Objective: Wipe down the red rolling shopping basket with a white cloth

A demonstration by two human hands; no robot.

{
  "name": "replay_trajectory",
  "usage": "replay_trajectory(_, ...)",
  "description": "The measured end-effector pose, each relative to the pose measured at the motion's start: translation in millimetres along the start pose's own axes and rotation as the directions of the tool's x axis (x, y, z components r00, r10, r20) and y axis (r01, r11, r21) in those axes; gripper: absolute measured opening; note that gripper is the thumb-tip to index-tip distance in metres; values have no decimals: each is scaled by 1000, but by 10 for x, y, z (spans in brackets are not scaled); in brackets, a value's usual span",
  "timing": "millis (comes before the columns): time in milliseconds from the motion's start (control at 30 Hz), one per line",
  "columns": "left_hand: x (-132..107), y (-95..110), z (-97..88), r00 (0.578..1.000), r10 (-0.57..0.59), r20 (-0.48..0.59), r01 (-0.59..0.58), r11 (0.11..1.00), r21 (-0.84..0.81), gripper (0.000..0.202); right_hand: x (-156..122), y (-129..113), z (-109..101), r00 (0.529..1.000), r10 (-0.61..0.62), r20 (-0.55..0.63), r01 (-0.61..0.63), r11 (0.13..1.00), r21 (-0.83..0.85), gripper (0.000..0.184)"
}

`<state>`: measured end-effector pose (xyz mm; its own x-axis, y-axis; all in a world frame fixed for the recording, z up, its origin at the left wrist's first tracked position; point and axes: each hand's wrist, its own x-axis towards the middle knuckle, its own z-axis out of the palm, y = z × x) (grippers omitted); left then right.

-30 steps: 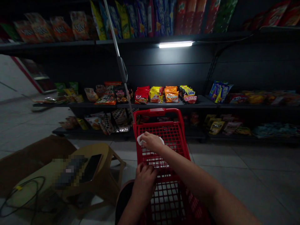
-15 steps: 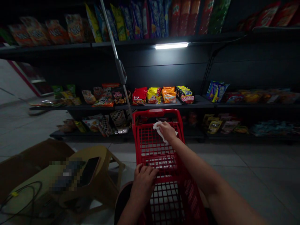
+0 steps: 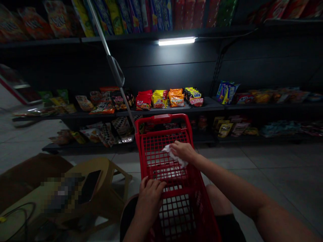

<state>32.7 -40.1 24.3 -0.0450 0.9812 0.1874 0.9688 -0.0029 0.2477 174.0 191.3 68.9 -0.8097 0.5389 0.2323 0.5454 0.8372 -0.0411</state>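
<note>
A red plastic shopping basket [image 3: 151, 134] lies tipped in front of me, its mesh side facing up. My left hand [image 3: 150, 196] grips the near edge of the basket, fingers curled over the mesh. My right hand [image 3: 183, 151] is closed on a white cloth [image 3: 174, 157] and presses it against the mesh in the upper middle of the basket. A red handle bar runs along the basket's far end.
A silver pole [image 3: 111, 64] leans from the basket's far left corner up to the top shelf. Dark shelves [image 3: 217, 105] hold snack packets. A yellow plastic stool [image 3: 106, 174] with a phone stands at left, by a brown box and cables. Tiled floor lies to the right.
My right hand with the cloth moved from the left of the mesh to the far top, then back down toward the middle. The view shifted slightly right. My left hand kept its grip.
</note>
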Motion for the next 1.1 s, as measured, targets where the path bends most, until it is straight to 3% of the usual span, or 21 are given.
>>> replay_trajectory(67, 28, 3, -3, 1000, 0, -13, -1, 1000, -11, 48, 308, 214, -98, 982, 180, -48, -182, 982, -44, 30)
replay_trajectory(133, 46, -3, -10, 1000, -4, -27, 4, 1000, -13, 49, 447, 271, -139, 951, 297, -84, -303, 951, -67, 31)
replay_trajectory(233, 46, -22, -28, 1000, 0, -27, 0, 1000, -6, 47, 263, 57, -69, 935, 341, -98, -349, 935, -68, 31)
replay_trajectory(333, 26, -40, -45, 1000, 19, -14, -19, 1000, 4, 47, -262, -355, 69, 972, 230, -44, -231, 972, -38, 29)
replay_trajectory(433, 7, -47, -49, 1000, 27, -6, -27, 999, 26, 48, -771, -679, 155, 999, -29, 36, 28, 1000, 11, 26)
replay_trajectory(500, 2, -45, -43, 999, 31, -9, -31, 999, 32, 49, -900, -702, 158, 975, -208, 78, 205, 978, 40, 26)
replay_trajectory(567, 6, -37, -34, 999, 37, -17, -37, 999, 29, 49, -788, -532, 109, 961, -258, 102, 255, 966, 39, 27)
replay_trajectory(700, 40, 2, -39, 999, 27, -30, -26, 1000, 13, 46, -84, 92, -105, 998, 37, 57, -32, 996, -77, 33)
replay_trajectory(800, 65, 32, -68, 1000, 11, -29, -11, 1000, -2, 48, 390, 357, -237, 963, 269, -23, -270, 954, -132, 35)
replay_trajectory(867, 66, 40, -92, 1000, 4, -21, -4, 1000, 0, 49, 516, 339, -245, 925, 375, -68, -381, 917, -121, 35)
replay_trajectory(967, 42, 32, -118, 1000, 2, -3, -2, 1000, 17, 49, 404, 109, -142, 898, 435, -66, -440, 895, -78, 36)
replay_trajectory(1033, 20, 15, -123, 1000, 11, 3, -11, 1000, 26, 48, 197, -114, -47, 920, 391, -14, -391, 920, -32, 34)
replay_trajectory(1100, 7, -6, -113, 1000, 19, 7, -19, 999, 42, 47, -25, -367, 28, 962, 271, 38, -272, 962, 28, 31)
